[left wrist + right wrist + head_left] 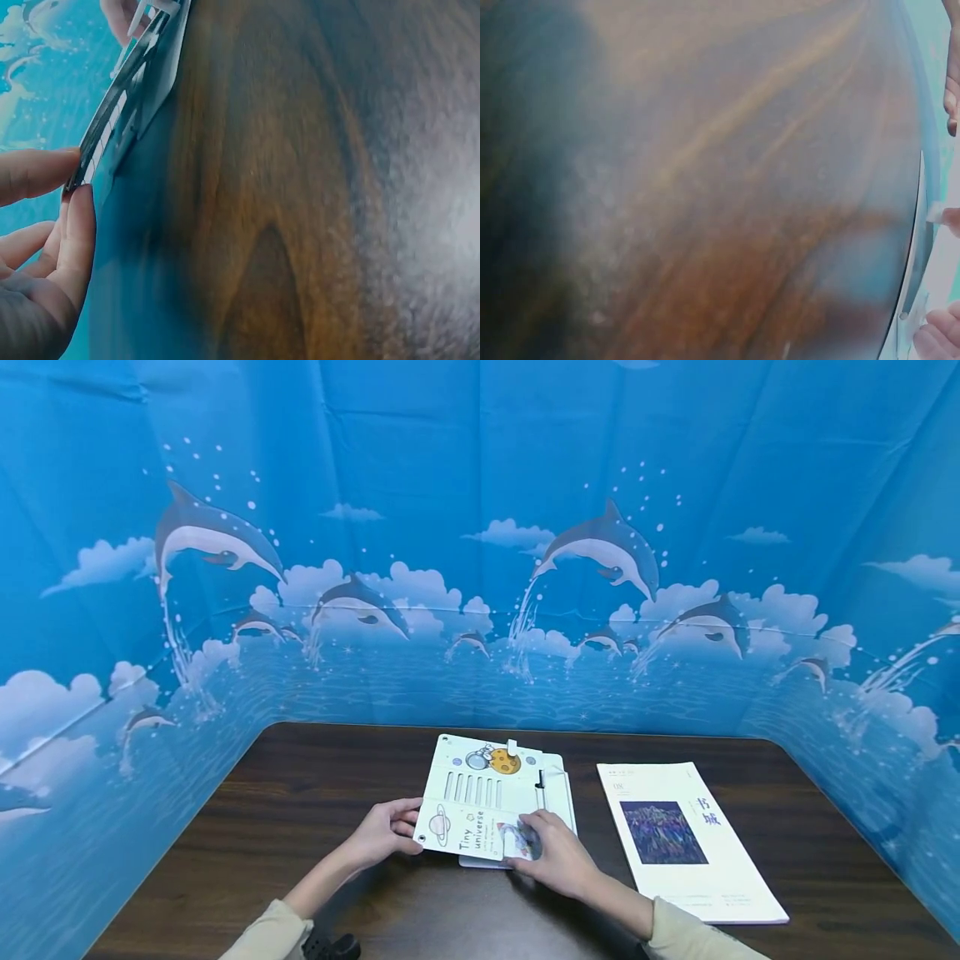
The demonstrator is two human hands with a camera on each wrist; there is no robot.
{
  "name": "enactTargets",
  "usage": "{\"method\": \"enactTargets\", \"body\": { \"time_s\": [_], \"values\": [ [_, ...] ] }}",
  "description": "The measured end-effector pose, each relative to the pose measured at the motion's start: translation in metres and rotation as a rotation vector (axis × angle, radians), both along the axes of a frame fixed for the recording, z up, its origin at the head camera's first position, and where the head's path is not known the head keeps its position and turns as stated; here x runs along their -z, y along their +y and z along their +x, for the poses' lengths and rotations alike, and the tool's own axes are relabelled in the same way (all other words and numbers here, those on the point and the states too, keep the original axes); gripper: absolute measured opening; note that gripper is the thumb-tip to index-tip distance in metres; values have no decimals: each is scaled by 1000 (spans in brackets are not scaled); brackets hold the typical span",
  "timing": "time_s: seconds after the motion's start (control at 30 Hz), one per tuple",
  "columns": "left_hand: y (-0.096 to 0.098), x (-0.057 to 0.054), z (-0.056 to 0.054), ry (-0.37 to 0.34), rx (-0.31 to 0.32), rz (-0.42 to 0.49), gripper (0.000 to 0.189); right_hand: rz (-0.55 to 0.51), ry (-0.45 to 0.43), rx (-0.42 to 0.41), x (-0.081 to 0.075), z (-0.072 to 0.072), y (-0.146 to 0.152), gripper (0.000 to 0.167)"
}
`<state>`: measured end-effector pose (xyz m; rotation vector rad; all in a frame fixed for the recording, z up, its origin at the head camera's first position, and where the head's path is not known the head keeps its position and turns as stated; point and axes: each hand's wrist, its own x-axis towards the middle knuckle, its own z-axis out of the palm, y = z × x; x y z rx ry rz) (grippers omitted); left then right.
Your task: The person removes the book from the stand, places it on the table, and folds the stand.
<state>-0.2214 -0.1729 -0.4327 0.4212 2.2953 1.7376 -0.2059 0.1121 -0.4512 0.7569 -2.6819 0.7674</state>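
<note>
A white book stand, printed with a planet and "Tiny universe", is held tilted over the near middle of the table. My left hand pinches its left edge, thumb on one face and fingers behind. In the left wrist view the stand shows edge-on between the left hand's thumb and fingertips. At the lower right corner my right hand grips the front panel, covering part of its picture. A flat white plate shows beneath the front edge. In the right wrist view the right hand's fingers are partly cropped.
To the right on the dark wooden table lies a white book with a dark purple picture on its cover. A blue dolphin-printed curtain hangs around the table's back and sides.
</note>
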Motion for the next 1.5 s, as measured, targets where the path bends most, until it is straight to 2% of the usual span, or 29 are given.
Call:
{"method": "enactTargets", "body": {
  "time_s": [0.33,0.73,1.0,1.23,1.37,1.5],
  "values": [
    [-2,9,-1,-4,5,-46,69,9,-51,-28,-4,-2,4,48],
    [-3,15,3,24,23,-53,70,35,-70,-22,-2,-4,4,49],
    [-2,15,3,27,6,-80,69,26,-86,-23,-4,-3,4,49],
    [0,12,6,30,0,-81,69,-29,-130,-62,-15,-4,9,41],
    [1,12,6,26,-9,-84,68,-77,-117,-17,-19,-7,16,34],
    [1,12,6,24,-16,-98,67,-100,-94,86,-19,-12,25,28]
  ]
}}
